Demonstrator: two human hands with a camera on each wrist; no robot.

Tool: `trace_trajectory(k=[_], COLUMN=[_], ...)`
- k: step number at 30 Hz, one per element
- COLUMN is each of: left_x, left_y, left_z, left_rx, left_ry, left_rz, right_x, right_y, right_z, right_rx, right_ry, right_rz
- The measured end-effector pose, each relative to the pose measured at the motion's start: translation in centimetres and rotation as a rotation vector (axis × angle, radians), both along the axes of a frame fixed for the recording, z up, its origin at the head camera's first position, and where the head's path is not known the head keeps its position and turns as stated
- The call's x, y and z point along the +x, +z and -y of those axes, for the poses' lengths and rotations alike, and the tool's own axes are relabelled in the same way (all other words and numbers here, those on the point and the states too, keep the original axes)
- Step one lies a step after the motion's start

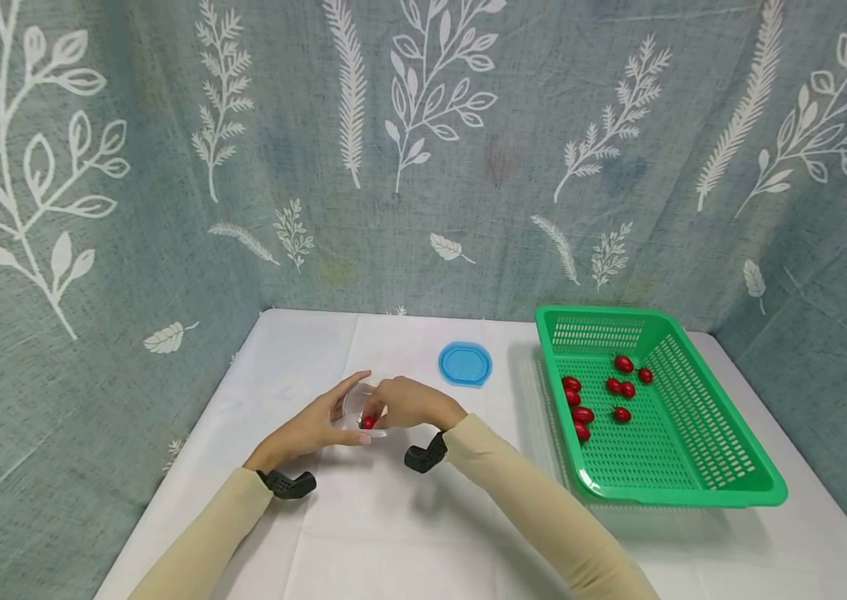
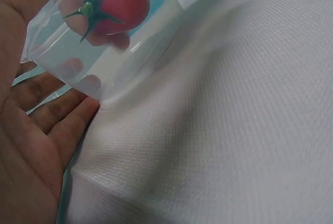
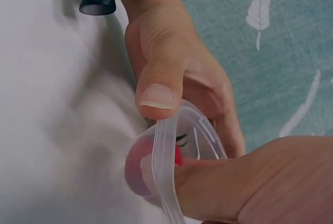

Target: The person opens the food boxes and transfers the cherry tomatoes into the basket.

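Note:
On the left part of the table, my left hand [image 1: 307, 431] grips a small clear plastic container [image 1: 353, 402] between thumb and fingers. The container is tilted, its thumb-side rim [image 3: 165, 166] showing in the right wrist view. My right hand [image 1: 410, 402] reaches in from the right, its fingers inside the container pinching a red cherry tomato [image 1: 368, 422]. Through the clear wall in the left wrist view, the tomato [image 2: 127, 6] shows its green calyx, with fingertips [image 2: 119, 40] behind it.
A blue lid [image 1: 465, 364] lies on the white table [image 1: 401, 533] behind the right hand. To the right stands a green basket [image 1: 682, 450] with several cherry tomatoes [image 1: 622, 414], some along its left wall. Patterned cloth [image 1: 393, 250] hangs behind and at the sides.

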State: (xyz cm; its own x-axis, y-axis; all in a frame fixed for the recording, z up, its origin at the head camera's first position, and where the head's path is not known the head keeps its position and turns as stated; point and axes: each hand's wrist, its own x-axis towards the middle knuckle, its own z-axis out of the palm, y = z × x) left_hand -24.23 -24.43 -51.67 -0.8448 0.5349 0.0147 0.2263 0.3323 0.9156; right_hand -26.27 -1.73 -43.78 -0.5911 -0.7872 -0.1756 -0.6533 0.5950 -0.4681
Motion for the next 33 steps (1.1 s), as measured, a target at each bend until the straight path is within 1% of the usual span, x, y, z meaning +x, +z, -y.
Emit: trace_trajectory(k=[6,11,14,19,22,26,33], left_x=[0.0,-0.1,-0.1,-0.2,-0.2,-0.1,-0.1], left_y=[0.0,0.0,0.0,-0.1,-0.1,0.0,0.1], left_z=[0.1,0.0,0.0,-0.1,-0.1,-0.1,-0.1], left_rx=[-0.003,-0.016,-0.025,-0.026,-0.021,-0.039,-0.042], left_ry=[0.007,0.008,0.007,0.006,0.007,0.015,0.020], left_rz=[0.011,0.013,0.006,0.003,0.005,0.001,-0.004], right_x=[-0.1,-0.1,-0.1,0.0,0.1,0.1,0.4], right_y=[-0.2,-0.4,-0.6,-0.7,-0.4,0.0,1.0], right_z=[-0.3,-0.8,-1.0,-1.5,-1.9,-2.4,-3.4], right_rx=[-0.104,-0.176,-0.207,-0.251,-0.272,-0.292,-0.335], right_ry=[-0.062,-0.104,-0.122,-0.148,-0.166,-0.186,-0.212], right_rz=[0.094,0.117,0.110,0.073,0.048,0.019,0.013])
